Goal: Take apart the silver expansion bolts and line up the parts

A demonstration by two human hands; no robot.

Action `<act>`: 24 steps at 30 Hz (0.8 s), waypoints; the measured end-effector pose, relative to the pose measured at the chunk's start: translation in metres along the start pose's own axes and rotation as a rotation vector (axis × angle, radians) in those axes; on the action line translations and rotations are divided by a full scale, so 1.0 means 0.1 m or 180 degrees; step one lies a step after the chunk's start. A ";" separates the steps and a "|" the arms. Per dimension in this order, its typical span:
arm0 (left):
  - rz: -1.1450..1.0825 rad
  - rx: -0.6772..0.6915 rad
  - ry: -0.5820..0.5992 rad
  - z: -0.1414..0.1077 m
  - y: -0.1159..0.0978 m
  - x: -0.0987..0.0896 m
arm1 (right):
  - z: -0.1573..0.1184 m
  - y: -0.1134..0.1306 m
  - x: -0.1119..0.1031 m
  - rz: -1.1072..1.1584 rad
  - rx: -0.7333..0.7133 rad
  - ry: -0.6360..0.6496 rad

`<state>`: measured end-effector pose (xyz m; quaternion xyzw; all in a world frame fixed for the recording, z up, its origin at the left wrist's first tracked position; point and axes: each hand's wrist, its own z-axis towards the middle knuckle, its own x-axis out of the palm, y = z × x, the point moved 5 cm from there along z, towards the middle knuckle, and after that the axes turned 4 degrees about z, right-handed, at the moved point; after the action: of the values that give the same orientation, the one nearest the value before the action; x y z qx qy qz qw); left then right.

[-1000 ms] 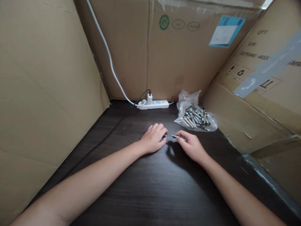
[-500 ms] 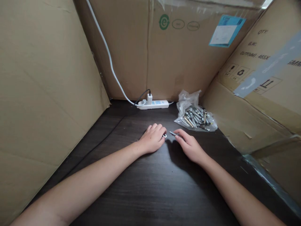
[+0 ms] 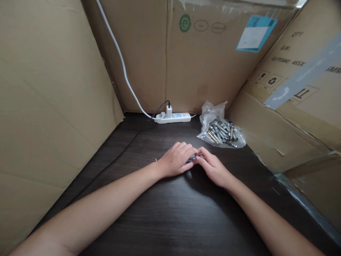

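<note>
My left hand (image 3: 177, 160) is closed near the middle of the dark table, thumb and fingers drawn together at the right. My right hand (image 3: 214, 167) pinches the end of a thin metal bolt (image 3: 191, 159), and its fingertips touch those of my left hand. The bolt's grey shank shows in the gap under my left fingers; the rest of it is covered. A small metal washer was at my left fingertips half a second ago; the fingers now hide it. Behind my right hand lies a clear plastic bag (image 3: 213, 112) of metal expansion bolts (image 3: 220, 131).
A white power strip (image 3: 174, 118) with a plugged-in charger (image 3: 168, 112) lies at the back. Its white cable (image 3: 124, 67) climbs the rear carton, and a black cable (image 3: 117, 156) runs along the left. Large cardboard boxes (image 3: 133, 53) wall the table (image 3: 160, 220) on three sides.
My hands have come together: the left moved slightly right, and the bolt in my right hand now reaches between the left fingers. The washer has gone out of sight.
</note>
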<state>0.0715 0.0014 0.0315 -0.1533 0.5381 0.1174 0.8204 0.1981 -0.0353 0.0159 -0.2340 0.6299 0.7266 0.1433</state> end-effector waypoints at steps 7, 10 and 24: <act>0.0605 0.0278 0.0141 0.01 -0.07 0.00 | -0.01 0.00 0.00 0.0257 0.0032 -0.0045; 0.0678 0.0333 0.0146 0.01 -0.10 -0.01 | -0.02 0.01 0.00 0.0402 0.0009 -0.0070; 0.0554 -0.0333 0.0614 -0.46 0.29 -0.25 | 0.02 0.00 -0.14 -0.1055 0.0148 -0.0071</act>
<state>0.0120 0.0103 0.0336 -0.1592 0.6189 0.2007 0.7426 0.2092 -0.0320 0.0236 -0.3232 0.5977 0.6808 0.2736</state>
